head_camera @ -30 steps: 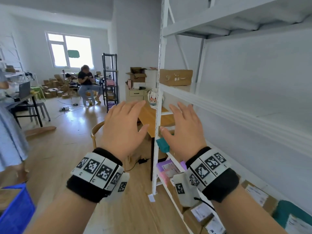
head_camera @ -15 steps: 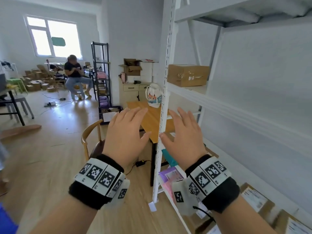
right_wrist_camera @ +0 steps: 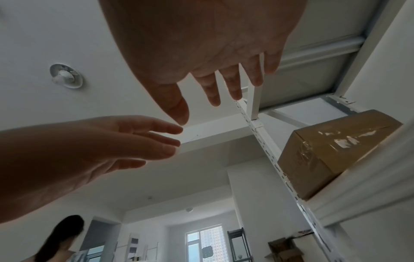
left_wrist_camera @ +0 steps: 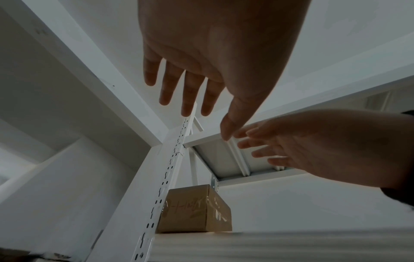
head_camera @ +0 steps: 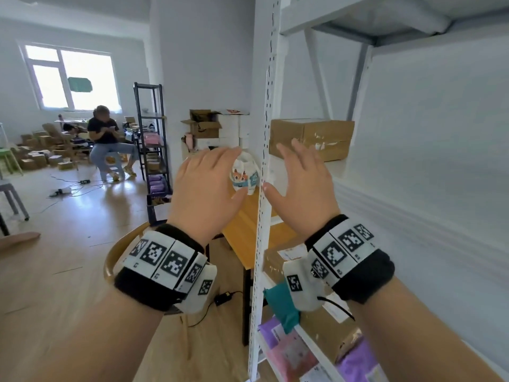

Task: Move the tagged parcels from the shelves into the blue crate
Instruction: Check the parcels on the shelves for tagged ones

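The white metal shelves (head_camera: pixel 413 194) filled the right side of the view, with a perforated upright post (head_camera: pixel 264 161) at their near corner. On the upper shelf a taped cardboard parcel (head_camera: pixel 311 139) sat close behind that post, untouched. Lower shelves held more parcels (head_camera: pixel 325 334), brown, purple and teal, several with white labels. Beyond the post stood a wooden desk (head_camera: pixel 242 224) with a small white printed bag (head_camera: pixel 243 175) on it. The left hand (head_camera: pixel 203 191) was raised to the left of the post, fingers (left_wrist_camera: pixel 188 92) straight and spread, holding nothing. The right hand (head_camera: pixel 300 186) was raised just right of the post, below the parcel, fingers (right_wrist_camera: pixel 230 85) also spread and empty
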Demonstrator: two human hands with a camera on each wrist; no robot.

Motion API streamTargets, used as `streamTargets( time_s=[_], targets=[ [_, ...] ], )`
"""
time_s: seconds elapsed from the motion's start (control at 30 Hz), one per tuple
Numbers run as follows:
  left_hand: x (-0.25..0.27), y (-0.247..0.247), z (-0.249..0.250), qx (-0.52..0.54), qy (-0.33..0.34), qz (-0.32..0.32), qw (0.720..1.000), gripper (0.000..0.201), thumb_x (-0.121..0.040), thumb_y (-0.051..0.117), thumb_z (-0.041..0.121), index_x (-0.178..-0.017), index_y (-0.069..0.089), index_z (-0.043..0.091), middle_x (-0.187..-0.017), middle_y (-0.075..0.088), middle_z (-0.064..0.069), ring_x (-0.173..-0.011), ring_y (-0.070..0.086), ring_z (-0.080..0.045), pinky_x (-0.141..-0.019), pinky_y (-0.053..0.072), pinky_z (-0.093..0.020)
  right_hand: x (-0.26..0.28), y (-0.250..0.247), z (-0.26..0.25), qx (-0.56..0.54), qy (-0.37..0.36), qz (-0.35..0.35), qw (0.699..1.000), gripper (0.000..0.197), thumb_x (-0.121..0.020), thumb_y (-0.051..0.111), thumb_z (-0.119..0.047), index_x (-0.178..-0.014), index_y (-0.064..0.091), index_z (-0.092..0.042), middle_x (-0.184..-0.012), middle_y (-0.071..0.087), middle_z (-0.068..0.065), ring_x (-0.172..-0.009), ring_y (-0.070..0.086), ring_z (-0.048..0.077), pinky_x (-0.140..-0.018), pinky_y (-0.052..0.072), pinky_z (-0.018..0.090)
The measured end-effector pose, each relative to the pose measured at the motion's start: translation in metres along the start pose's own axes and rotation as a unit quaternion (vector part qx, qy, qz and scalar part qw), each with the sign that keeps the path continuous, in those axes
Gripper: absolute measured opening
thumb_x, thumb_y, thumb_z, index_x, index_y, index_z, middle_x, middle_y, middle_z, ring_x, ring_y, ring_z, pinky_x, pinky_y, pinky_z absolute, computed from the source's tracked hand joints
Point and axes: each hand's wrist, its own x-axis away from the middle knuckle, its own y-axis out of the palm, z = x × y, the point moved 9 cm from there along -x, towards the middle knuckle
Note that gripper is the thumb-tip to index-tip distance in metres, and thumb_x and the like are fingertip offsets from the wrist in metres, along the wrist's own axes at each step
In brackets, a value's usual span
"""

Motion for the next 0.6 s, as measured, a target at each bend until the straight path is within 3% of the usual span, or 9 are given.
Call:
streamTargets(
  time_s=[0.33,0.6],
  targets=[
    [-0.091,0.106,-0.024,0.062,0.039,-0.043,0.996,0.065,-0.085,0.063,0.041,-0.144,0.039,0.026,-0.147,0.042,0.001,-0.137,0.035,-0.022,-0.114,0.028,-0.047,-0.067,0.038,0.058,0.051,0.079,0.042,0.995,0.071,-0.090,0.053,-0.046,-0.151,0.022,-0.024,-0.160,0.013,0.005,-0.148,0.004,0.028,-0.119,0.007,0.041],
    [-0.175,0.165,-0.033,0.133,0.139,-0.046,0.980,0.071,-0.085,0.065,0.044,-0.146,0.036,0.023,-0.151,0.037,-0.001,-0.139,0.033,-0.021,-0.116,0.025,-0.043,-0.121,0.049,0.086,0.092,0.180,0.140,0.969,0.072,-0.082,0.056,-0.045,-0.145,0.031,-0.021,-0.151,0.031,0.011,-0.141,0.024,0.034,-0.111,0.030,0.054]
  ],
)
